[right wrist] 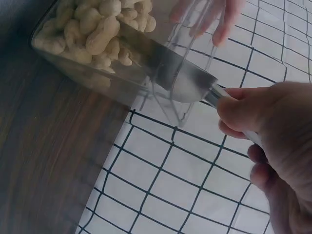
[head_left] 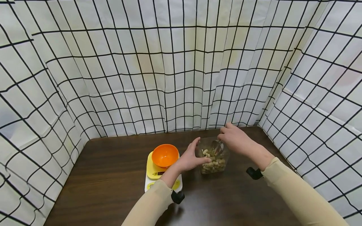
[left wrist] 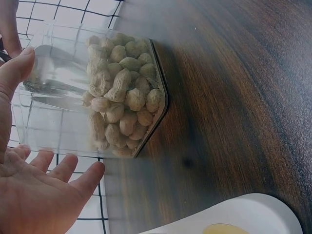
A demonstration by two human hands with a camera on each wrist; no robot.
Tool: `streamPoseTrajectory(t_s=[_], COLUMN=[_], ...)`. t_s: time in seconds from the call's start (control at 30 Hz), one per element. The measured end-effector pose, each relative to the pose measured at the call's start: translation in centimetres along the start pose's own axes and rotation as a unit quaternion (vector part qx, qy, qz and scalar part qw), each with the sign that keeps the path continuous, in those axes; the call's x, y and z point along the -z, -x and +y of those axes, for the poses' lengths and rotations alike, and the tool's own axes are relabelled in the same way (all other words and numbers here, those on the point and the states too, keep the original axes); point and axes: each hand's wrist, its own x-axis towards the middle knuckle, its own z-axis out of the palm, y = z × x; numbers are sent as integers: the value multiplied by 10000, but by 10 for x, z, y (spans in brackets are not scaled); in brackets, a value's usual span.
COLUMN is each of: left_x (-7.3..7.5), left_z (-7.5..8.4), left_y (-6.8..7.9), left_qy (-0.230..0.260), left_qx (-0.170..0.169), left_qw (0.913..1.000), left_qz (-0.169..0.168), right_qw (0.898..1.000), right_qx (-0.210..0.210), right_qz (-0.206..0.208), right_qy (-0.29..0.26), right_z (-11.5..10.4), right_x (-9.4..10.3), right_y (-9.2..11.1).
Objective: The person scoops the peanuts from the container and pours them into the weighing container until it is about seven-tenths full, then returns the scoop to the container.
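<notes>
- Two pale sleeves reach in from the near side, left (head_left: 151, 202) and right (head_left: 302, 191), each with a black device at the wrist.
- Beneath them spreads a dark brown, wood-grained table (head_left: 99, 175), faintly glossy at the near middle.
- Left of centre sits a white-and-yellow scale (head_left: 151, 168), partly behind the left forearm; an orange bowl (head_left: 165, 155) rests upright on its far part.
- Right of the scale stands a clear square container (left wrist: 58, 126), upright, its lower part full of peanuts (left wrist: 124, 90).
- The left hand (head_left: 192, 158) lies around the container's left side, thumb nearer, fingers spread and fairly straight; how firmly they press cannot be told.
- The right hand (head_left: 236, 139), at the container's far right, pinches the handle of a metal scoop (right wrist: 183, 83), which slants down inside among the peanuts.
- Beyond the table hangs white cloth (head_left: 181, 62) with black grid lines, also enclosing left and right.
</notes>
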Motion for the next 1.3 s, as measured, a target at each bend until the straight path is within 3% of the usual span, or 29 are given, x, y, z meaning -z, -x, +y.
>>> streamPoseTrajectory(t_s=[0.17, 0.33, 0.57, 0.8, 1.07, 1.3], left_x=[0, 1, 3, 1, 1, 0], left_z=[0, -1, -1, -2, -1, 0], left_y=[-1, -3, -3, -5, -4, -3], left_qy=[57, 79, 122, 83, 85, 126], left_qx=[40, 12, -9, 36, 25, 34], left_qw=[10000, 10000, 9999, 10000, 9999, 9999], left_qz=[-7, -47, -16, -7, -60, -47], right_qw=[9986, 9960, 9820, 9772, 9601, 9618], right_qx=[-189, -294, -668, -917, -1395, -1405], right_qz=[-229, -56, 113, 152, 91, -1], right_qy=[-441, -840, -1765, -1910, -2424, -2348], right_z=[3, 3, 7, 2, 5, -3], right_x=[-3, -9, -22, -31, -26, -25], right_y=[3, 11, 26, 29, 35, 28])
